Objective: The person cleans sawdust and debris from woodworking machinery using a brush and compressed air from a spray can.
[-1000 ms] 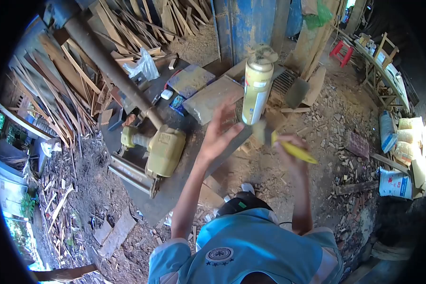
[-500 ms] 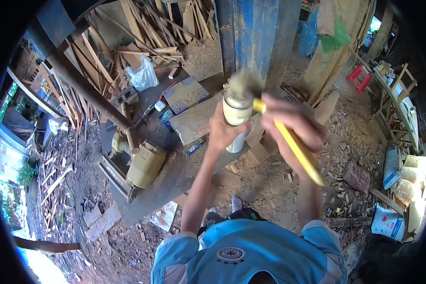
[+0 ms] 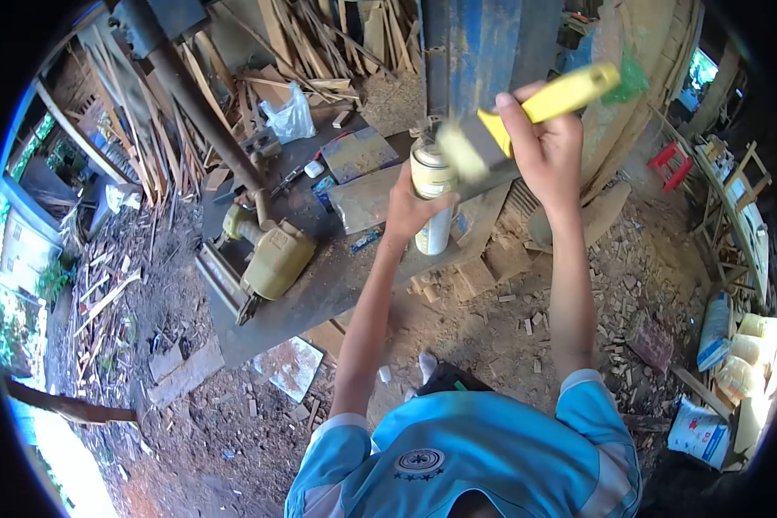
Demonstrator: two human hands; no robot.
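Note:
My left hand point(image 3: 412, 209) is wrapped round a cream and white spray can point(image 3: 433, 233), which stands upright at the bench's near edge. In my right hand point(image 3: 547, 151), raised to the right of the can, is a wide paintbrush point(image 3: 570, 93) with a yellow handle. Its handle points to the upper right. The pale bristles, blurred by motion, hang at the can's top and overlap its right side in this view. Behind the can a flat board point(image 3: 371, 204) lies on the dark bench point(image 3: 319, 287).
A beige machine point(image 3: 278, 261) with a metal rail sits on the bench's left. Farther back are a plastic bag point(image 3: 290, 114) and a flat dusty panel point(image 3: 359, 155). A blue-painted post point(image 3: 483, 60) rises behind. Wood scraps cover the ground; a red stool point(image 3: 670, 167) stands at right.
My right hand has turned the paintbrush: its handle pointed down to the right and now points up to the right. The bristles have come down from above the can to beside its top.

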